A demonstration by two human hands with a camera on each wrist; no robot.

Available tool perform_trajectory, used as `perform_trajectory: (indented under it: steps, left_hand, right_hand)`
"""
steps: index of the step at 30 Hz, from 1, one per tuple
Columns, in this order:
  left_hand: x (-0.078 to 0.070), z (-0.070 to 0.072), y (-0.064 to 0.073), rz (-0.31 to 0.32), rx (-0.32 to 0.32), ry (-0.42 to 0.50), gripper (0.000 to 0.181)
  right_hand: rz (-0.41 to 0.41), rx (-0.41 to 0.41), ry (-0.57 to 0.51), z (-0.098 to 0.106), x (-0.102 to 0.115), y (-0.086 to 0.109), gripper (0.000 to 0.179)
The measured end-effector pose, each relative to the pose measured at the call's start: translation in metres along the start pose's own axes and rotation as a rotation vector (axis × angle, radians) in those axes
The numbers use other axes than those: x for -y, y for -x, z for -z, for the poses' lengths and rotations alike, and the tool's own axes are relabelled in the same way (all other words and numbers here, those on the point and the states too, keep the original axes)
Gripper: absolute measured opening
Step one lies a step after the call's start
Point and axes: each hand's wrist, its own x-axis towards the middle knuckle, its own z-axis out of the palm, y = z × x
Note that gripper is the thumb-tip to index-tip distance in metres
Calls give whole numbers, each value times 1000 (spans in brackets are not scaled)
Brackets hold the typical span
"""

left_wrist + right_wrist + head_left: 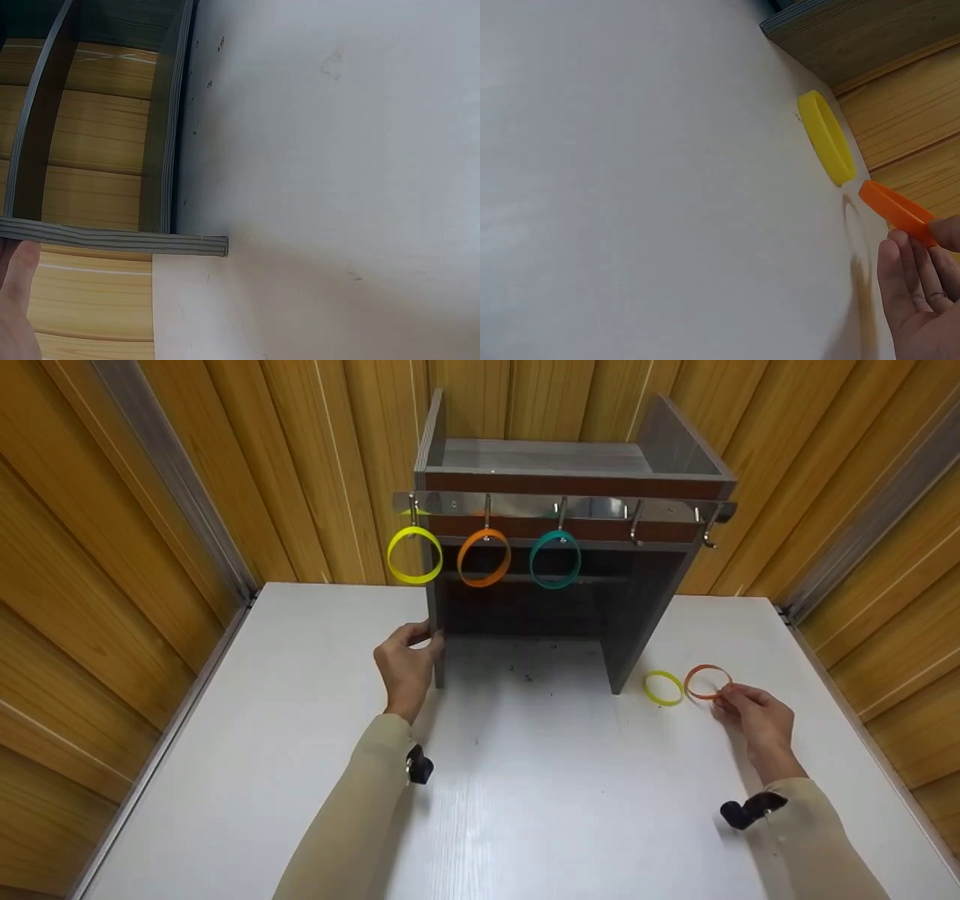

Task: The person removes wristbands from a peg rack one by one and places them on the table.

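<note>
My right hand [761, 724] pinches an orange ring [894, 210] by its near edge, thumb on one side and fingers on the other. In the right wrist view the ring is raised off the white table, its shadow below. A yellow ring [826, 141] lies on the table just left of it. At the left, my left hand [406, 666] grips the side panel [439, 664] of a grey shelf unit, thumb against its front edge. A metal hook rail [517, 504] crosses the front of the unit. From its hooks hang a yellow ring [415, 580], an orange ring [484, 584] and a teal ring [555, 586].
Two bare hooks, one of them a right-end hook [709, 537], stick out from the rail. Wood-patterned walls [337, 472] enclose the white table [525, 810] behind and at both sides. The unit's right side panel [637, 637] stands near the loose yellow ring.
</note>
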Motion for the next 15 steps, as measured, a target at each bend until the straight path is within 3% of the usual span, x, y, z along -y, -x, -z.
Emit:
perform_trajectory:
  steps: [5, 15]
  left_hand:
    - [-1, -1, 0, 6, 0, -5, 20]
    - [-1, -1, 0, 18, 2, -11, 20]
  right_hand:
    - [19, 10, 119, 4, -8, -4, 35]
    - [87, -12, 362, 5, -15, -6, 43]
